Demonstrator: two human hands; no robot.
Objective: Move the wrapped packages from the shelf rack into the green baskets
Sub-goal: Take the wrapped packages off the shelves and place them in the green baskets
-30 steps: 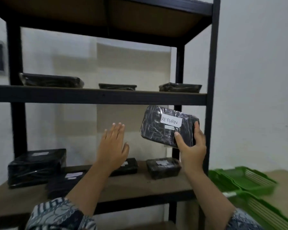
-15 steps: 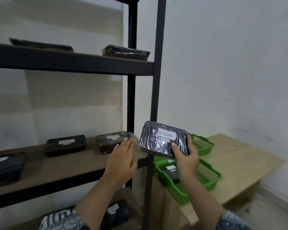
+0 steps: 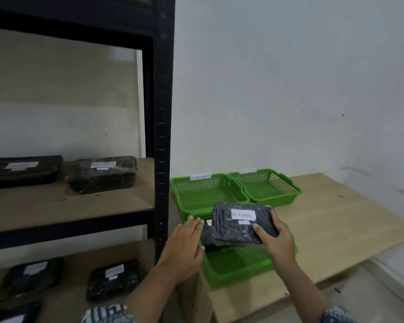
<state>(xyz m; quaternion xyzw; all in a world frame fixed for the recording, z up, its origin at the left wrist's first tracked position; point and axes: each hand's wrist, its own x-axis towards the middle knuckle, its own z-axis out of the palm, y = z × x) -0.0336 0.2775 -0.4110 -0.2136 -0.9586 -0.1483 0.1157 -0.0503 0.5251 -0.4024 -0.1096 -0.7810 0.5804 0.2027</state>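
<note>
RETURN-labelled wrapped package [image 3: 241,223] held over near green basket [image 3: 238,264], gripped at its right edge by right hand [image 3: 274,241]. Left hand [image 3: 184,243] flat, fingers spread, holding nothing, beside package's left end. Two more green baskets [image 3: 205,190] behind on wooden table [image 3: 336,224]. Other wrapped packages [image 3: 102,173] on black shelf rack [image 3: 161,127].

Near basket [image 3: 238,264]: far half hidden behind held package [image 3: 241,223] and right hand [image 3: 276,241]. Second package [image 3: 207,235] beneath: mostly covered. Far-left basket tag [image 3: 200,176]: writing too blurred to read. Shelf packages' labels illegible. Bottom-left package [image 3: 12,314] cut off by frame edge.
</note>
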